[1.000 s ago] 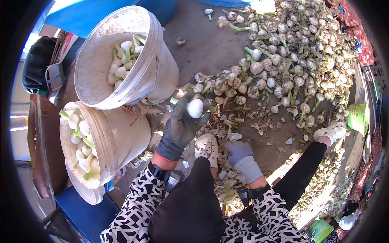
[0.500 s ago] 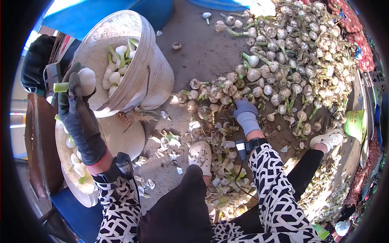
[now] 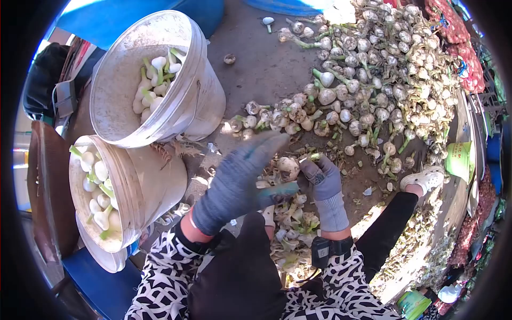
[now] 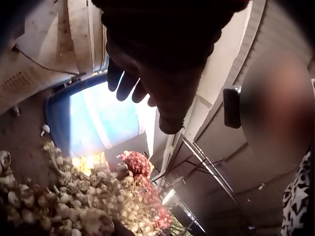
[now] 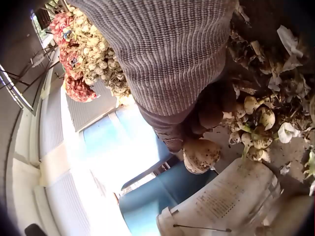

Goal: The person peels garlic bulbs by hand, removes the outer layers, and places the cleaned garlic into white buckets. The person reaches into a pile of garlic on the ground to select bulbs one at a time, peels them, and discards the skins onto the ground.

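In the head view my right hand [image 3: 321, 181], in a pale grey glove, grips an unpeeled garlic bulb [image 3: 288, 168] by its stem. The bulb is round and speckled with soil; the right wrist view shows the same garlic bulb [image 5: 201, 156] just beyond the fingers. My left hand [image 3: 237, 178], in a darker grey glove, is held out close to the bulb's left with fingers and thumb straight. Nothing lies in it. The left wrist view has the left hand [image 4: 152, 73] as a dark shape, its fingers spread.
Two whitish buckets, one upper [image 3: 205, 96] and one lower [image 3: 160, 181], hold clean white garlic at my left. A large heap of unpeeled garlic [image 3: 373, 80] spreads ahead and right. Peeled skins [image 3: 293, 234] litter the ground by a shoe [image 3: 424, 180]. A blue barrel [image 4: 106, 115] stands beyond.
My left hand carried a clean white garlic bulb over to the buckets and is now back at the middle without it. My right hand reached into the heap and has drawn back with a bulb.
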Demonstrator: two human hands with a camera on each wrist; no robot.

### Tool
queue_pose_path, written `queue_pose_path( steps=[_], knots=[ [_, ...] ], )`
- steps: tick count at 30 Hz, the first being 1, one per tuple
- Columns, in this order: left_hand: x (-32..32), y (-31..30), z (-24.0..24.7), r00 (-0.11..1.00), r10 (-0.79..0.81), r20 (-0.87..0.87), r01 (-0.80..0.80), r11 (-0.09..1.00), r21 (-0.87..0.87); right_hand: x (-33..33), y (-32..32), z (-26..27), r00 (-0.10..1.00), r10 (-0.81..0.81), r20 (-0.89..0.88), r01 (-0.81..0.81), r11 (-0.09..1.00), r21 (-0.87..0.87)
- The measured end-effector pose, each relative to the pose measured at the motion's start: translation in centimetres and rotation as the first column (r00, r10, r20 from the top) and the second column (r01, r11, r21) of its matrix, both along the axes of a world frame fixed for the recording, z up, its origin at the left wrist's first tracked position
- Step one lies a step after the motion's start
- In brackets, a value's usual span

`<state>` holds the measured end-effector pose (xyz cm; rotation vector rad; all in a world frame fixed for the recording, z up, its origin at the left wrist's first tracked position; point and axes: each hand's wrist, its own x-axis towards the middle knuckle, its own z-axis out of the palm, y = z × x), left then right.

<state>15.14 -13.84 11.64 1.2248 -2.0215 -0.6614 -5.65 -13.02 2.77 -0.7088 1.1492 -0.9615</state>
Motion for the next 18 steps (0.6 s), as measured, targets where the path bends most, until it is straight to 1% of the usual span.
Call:
queue_pose_path(
  steps=[1,2,3,4,5,7,8,9,10,11,12,13,14,16,17,18],
  knots=[
    [-0.7,0.6,-2.7,0.997,-0.047,-0.054,0.052,0.994,0.101,0.8,0.3,0.9,1.0,0.011,0.0,-0.011,1.0,-0.003],
    [-0.7,0.8,-3.4,0.998,-0.037,-0.054,0.043,0.994,0.096,1.4,0.4,1.5,1.0,-0.015,-0.016,0.013,0.993,-0.116],
    [-0.8,1.0,-4.1,0.995,-0.019,-0.093,0.03,0.993,0.117,1.6,0.5,1.8,0.998,-0.048,-0.029,0.04,0.974,-0.224],
    [-0.9,1.1,-4.6,0.991,-0.005,-0.132,0.024,0.99,0.142,1.6,0.7,1.8,0.994,-0.076,0.078,0.088,0.983,-0.16],
    [-0.9,1.0,-4.4,0.991,-0.004,-0.132,0.024,0.989,0.145,2.0,0.8,2.0,0.994,-0.076,0.078,0.087,0.984,-0.157],
    [-0.8,0.8,-4.1,0.999,-0.009,-0.038,0.01,1.0,0.026,3.2,0.8,2.4,0.995,-0.088,-0.042,0.07,0.947,-0.312],
    [-0.7,0.9,-4.3,0.999,-0.007,-0.035,0.008,0.999,0.032,3.3,0.8,2.7,0.982,-0.074,-0.174,0.035,0.975,-0.219],
    [-0.6,1.0,-4.6,1.0,-0.02,-0.013,0.02,1.0,-0.006,3.4,0.8,2.6,0.982,-0.072,-0.172,0.035,0.977,-0.211],
    [-0.5,1.1,-4.8,0.999,-0.032,0.008,0.032,0.999,-0.044,3.3,0.6,2.5,0.991,-0.052,-0.122,0.031,0.986,-0.165],
    [-0.4,1.2,-4.8,1.0,-0.03,0.01,0.03,0.999,-0.039,3.2,0.5,2.4,0.997,-0.033,-0.07,0.024,0.993,-0.12],
    [-0.4,1.1,-4.7,0.999,-0.035,0.007,0.035,0.999,0.009,2.9,0.5,2.2,0.997,-0.031,-0.069,0.023,0.993,-0.116],
    [-0.4,1.2,-4.7,0.999,-0.04,0.002,0.04,0.998,0.058,2.5,0.5,2.0,0.997,0.014,-0.074,-0.021,0.996,-0.092],
    [-0.4,1.2,-5.1,0.999,-0.039,0.001,0.039,0.997,0.064,2.4,0.6,2.1,0.995,0.059,-0.077,-0.065,0.996,-0.067],
    [-0.6,1.1,-5.9,0.999,0.014,-0.035,-0.015,1.0,-0.027,2.2,0.7,2.7,0.995,0.062,-0.078,-0.069,0.994,-0.082],
    [-0.6,1.1,-5.8,0.999,0.012,-0.038,-0.012,1.0,-0.018,2.1,0.8,3.0,0.995,0.066,-0.078,-0.074,0.992,-0.103],
    [-0.5,1.1,-5.6,0.996,0.019,-0.087,-0.014,0.998,0.062,1.9,0.9,3.1,0.995,0.066,-0.08,-0.074,0.993,-0.094]
  ],
)
